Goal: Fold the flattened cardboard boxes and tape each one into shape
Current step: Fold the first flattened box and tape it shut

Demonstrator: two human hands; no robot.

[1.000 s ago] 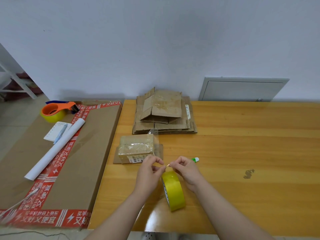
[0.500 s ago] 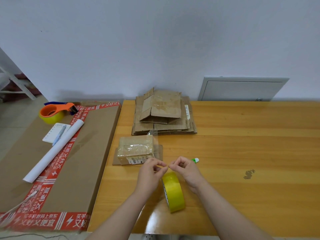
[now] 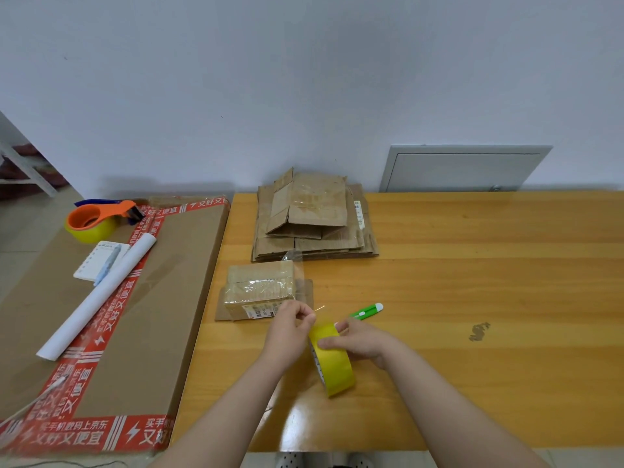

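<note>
Near the front edge of the desk [image 3: 472,282], in the head view, the yellow tape roll [image 3: 332,359] stands on its edge, steadied by the right hand [image 3: 361,342], whose fingers curl over its top, probably so that it neither rolls nor lifts while tape is drawn off. Just left of it the left hand [image 3: 290,332] pinches something thin between thumb and fingertips, apparently the free end of the clear tape, held up ready to peel a strip. Just beyond the hands sits the small folded box [image 3: 260,288], glossy with tape, a loose clear flap standing at its far corner, near enough for a strip to reach. Behind it the flattened boxes [image 3: 314,221] wait stacked by the wall, clear of the work, and a green cutter [image 3: 366,311] lies just beside the right hand, handy for cutting
</note>
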